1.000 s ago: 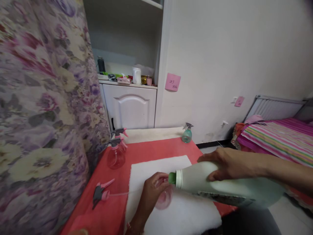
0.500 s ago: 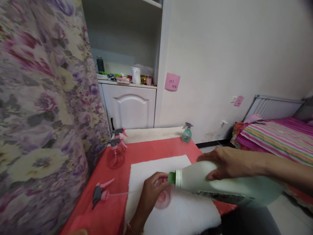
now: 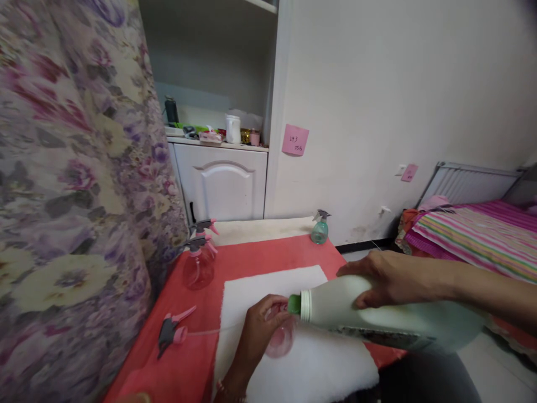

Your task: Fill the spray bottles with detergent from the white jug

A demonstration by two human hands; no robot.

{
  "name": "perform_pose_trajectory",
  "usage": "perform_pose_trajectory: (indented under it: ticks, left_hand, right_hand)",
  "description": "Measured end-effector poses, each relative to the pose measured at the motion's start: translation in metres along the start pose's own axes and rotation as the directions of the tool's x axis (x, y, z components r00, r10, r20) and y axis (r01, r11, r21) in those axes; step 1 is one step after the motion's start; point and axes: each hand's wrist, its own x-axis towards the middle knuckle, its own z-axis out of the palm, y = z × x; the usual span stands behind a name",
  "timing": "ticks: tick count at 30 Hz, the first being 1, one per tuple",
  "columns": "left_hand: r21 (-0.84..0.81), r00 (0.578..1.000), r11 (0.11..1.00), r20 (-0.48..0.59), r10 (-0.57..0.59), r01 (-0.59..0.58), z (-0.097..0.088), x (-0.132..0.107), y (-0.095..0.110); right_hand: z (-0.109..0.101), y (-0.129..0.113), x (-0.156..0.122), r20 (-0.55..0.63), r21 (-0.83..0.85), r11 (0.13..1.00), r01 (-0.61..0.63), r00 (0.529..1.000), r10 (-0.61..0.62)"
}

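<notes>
My left hand (image 3: 262, 327) is closed round the neck of a clear pink bottle (image 3: 280, 340) that stands on a white cloth (image 3: 319, 364). Tipped almost on its side, a large pale green jug (image 3: 356, 308) has its mouth and green pouring lip right at the pink bottle's opening. My right hand (image 3: 384, 280) grips the jug from above. Whether liquid is flowing cannot be made out. A grey and pink spray head (image 3: 171, 333) lies to the left, its thin tube reaching onto the cloth.
Pink spray bottles (image 3: 198, 268) stand at the table's left rear, and a green spray bottle (image 3: 319, 230) at its right rear. The red-covered table (image 3: 251, 254) borders a floral curtain (image 3: 92, 196). A bed (image 3: 482, 229) is at the right.
Almost nothing differs. Both hands, the tilted jug and the pink bottle keep their places.
</notes>
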Motion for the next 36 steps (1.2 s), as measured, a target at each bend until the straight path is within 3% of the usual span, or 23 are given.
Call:
perform_pose_trajectory:
  ticks: [36]
  left_hand:
    - [0.035, 1.0, 0.999, -0.002, -0.019, 0.019, 0.0005, 0.0028, -0.004]
  right_hand:
    - [-0.0039, 0.0023, -0.0003, -0.034, 0.018, 1.0, 0.021, 0.999, -0.02]
